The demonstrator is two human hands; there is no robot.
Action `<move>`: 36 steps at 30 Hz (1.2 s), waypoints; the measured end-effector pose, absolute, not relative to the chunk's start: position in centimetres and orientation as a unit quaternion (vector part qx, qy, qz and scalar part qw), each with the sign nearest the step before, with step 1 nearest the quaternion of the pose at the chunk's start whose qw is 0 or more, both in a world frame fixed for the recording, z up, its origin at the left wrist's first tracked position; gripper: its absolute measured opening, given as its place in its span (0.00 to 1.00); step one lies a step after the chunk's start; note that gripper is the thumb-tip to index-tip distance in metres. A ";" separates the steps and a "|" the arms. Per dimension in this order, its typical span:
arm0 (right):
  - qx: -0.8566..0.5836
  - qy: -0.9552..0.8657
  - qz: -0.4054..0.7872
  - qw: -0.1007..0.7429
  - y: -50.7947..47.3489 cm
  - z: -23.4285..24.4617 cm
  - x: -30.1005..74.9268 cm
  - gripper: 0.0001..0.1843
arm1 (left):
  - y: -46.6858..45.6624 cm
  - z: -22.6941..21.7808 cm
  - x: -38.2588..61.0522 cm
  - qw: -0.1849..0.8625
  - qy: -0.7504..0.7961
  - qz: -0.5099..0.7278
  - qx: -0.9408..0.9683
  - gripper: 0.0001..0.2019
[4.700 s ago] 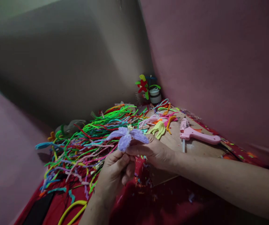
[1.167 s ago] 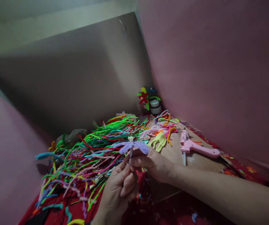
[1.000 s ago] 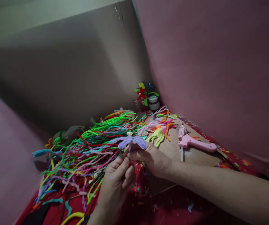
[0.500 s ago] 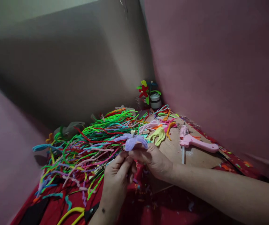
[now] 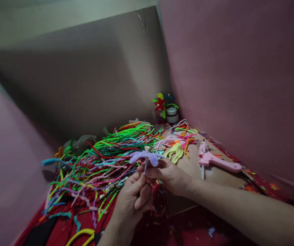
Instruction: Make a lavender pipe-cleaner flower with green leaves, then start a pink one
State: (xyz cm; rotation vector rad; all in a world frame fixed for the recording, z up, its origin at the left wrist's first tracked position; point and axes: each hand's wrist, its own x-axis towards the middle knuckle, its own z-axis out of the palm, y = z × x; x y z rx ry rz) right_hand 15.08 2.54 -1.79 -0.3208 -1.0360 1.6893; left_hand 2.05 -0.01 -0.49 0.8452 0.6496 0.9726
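Note:
A lilac pipe-cleaner flower (image 5: 150,158) with spread petals and pale stamens at its centre is held up in front of the pile. My left hand (image 5: 138,193) is closed in a pinch around its stem from below. Just under the petals, my right hand (image 5: 171,176) pinches the same stem between thumb and fingers, close to the left fingertips. Most of the stem's lower end is hidden by the left fingers. Behind the hands spreads a heap of colourful pipe cleaners (image 5: 106,155).
To the right, a pink glue gun (image 5: 220,162) lies on a cardboard sheet (image 5: 188,171). Yellow petals (image 5: 175,152) rest nearby. Yellow-handled scissors (image 5: 81,235) are at the front left on red cloth (image 5: 177,229). At the back, a white jar (image 5: 172,115) stands beside a red flower (image 5: 159,103).
The flower has tipped from facing me to a more side-on, upright pose, so its stem now shows. My left hand has shifted slightly right and down; the whole view has shifted a little.

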 end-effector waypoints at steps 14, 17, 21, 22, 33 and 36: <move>-0.193 -0.409 0.665 0.594 1.9 -1.4 14.8 0.11 | -1.3 -0.2 3.1 0.334 0.495 0.490 0.635 0.12; -0.193 -0.425 0.651 0.599 1.9 -1.3 14.9 0.12 | -1.2 -0.4 2.8 0.349 0.489 0.475 0.643 0.12; -0.183 -0.450 0.627 0.609 1.7 -0.7 15.3 0.14 | -0.5 -0.1 2.2 0.382 0.487 0.453 0.642 0.05; -0.181 -0.460 0.611 0.618 1.6 -0.4 15.4 0.13 | -0.4 0.1 2.1 0.378 0.492 0.451 0.642 0.03; -0.258 -0.592 0.385 0.659 1.2 0.2 15.8 0.12 | -2.4 3.5 1.6 0.356 0.474 0.551 0.587 0.10; -0.269 -0.619 0.340 0.655 1.4 -0.6 15.7 0.11 | -2.6 3.4 2.4 0.479 0.419 0.576 0.514 0.16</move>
